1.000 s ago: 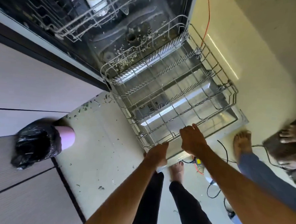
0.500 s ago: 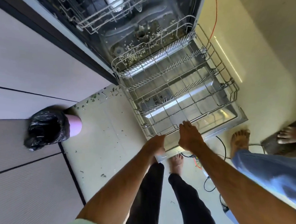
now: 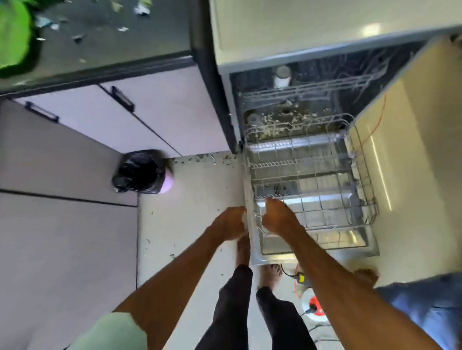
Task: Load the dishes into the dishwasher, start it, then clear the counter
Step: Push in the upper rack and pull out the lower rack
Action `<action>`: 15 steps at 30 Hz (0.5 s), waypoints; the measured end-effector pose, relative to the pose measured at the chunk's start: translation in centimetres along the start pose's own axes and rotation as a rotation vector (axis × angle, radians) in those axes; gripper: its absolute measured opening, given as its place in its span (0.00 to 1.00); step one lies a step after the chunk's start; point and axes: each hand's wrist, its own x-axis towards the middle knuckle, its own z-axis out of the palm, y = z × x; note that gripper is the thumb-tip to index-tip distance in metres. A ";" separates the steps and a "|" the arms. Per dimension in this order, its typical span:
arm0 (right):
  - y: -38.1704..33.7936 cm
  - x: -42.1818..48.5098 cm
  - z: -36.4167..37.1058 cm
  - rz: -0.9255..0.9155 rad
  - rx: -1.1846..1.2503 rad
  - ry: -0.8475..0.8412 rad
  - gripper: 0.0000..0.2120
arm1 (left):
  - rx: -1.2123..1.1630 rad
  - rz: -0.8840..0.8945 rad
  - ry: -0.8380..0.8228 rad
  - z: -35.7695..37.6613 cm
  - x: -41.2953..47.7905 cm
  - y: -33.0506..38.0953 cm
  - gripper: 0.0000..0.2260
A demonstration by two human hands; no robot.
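Empty lower rack (image 3: 337,227) looks like stiff, light wire and likely rolls easily. Right grip (image 3: 278,217) clasps its front rim; left grip (image 3: 231,223) sits at the corner, closure unclear.

rack (image 3: 368,198) on door (image 3: 355,241) | bin (image 3: 140,171) L of dishwasher (image 3: 303,103) | cabinets (image 3: 161,112) behind bin

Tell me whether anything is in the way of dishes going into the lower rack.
Nothing visible does. The lower rack is pulled out over the open door and shows only bare wire. The right hand grips its front rim, and the left hand is at its near corner.
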 end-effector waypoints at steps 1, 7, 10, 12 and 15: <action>-1.7 -0.7 -1.2 -0.034 0.025 0.015 0.18 | -0.026 -0.005 0.060 -1.4 -1.8 -0.2 0.19; -12.0 -4.1 -6.6 -0.307 0.002 0.108 0.16 | -0.179 0.009 0.461 -8.0 -12.5 -0.9 0.16; -17.6 -5.7 -8.3 -0.448 -0.012 0.139 0.14 | -0.223 0.005 0.598 -10.9 -16.9 -2.3 0.15; -21.6 -6.3 -9.3 -0.522 -0.018 0.155 0.12 | -0.242 -0.009 0.677 -12.8 -19.0 -3.9 0.14; -27.7 -6.8 -11.0 -0.642 -0.052 0.188 0.10 | -0.249 -0.007 0.785 -16.4 -21.2 -6.6 0.13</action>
